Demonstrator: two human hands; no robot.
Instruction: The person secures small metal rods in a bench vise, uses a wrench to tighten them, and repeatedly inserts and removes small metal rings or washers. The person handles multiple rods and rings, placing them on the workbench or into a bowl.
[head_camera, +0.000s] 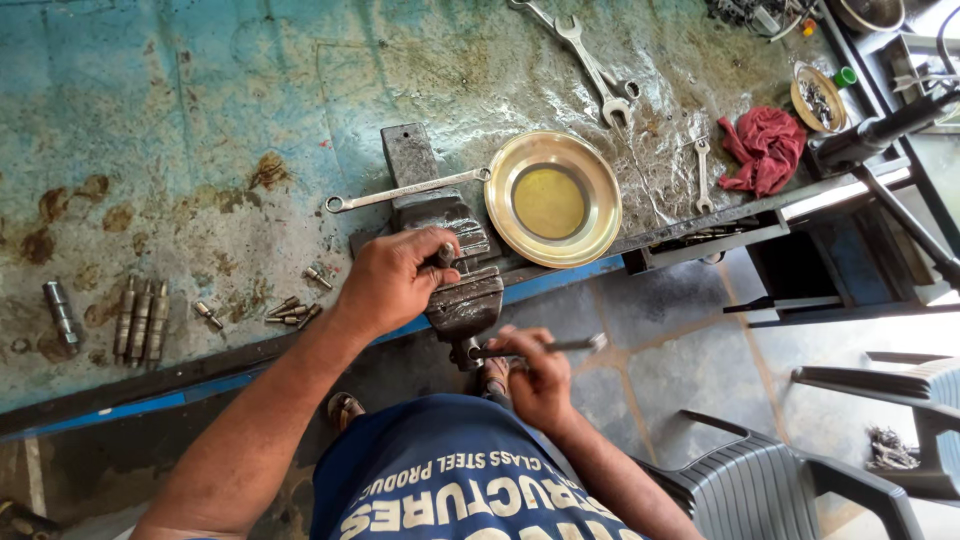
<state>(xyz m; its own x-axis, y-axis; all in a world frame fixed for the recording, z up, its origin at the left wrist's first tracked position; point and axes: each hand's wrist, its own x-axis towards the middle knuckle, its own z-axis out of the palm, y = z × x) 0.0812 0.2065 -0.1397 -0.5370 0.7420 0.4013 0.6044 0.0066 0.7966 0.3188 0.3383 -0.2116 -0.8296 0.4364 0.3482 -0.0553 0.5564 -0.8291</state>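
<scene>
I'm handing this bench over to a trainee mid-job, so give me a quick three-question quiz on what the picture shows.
1. True or false: the left hand rests on top of the bench vise.
2. What does the right hand grip? A) the red rag B) the vise handle bar C) the brass plate
3. Fill in: the ring spanner lies across the vise with one end touching the rim of the ____.

Key:
1. True; its fingers hold a small metal piece at the jaws.
2. B, the vise handle bar; the red rag lies far off on the workbench.
3. The brass plate.
</scene>
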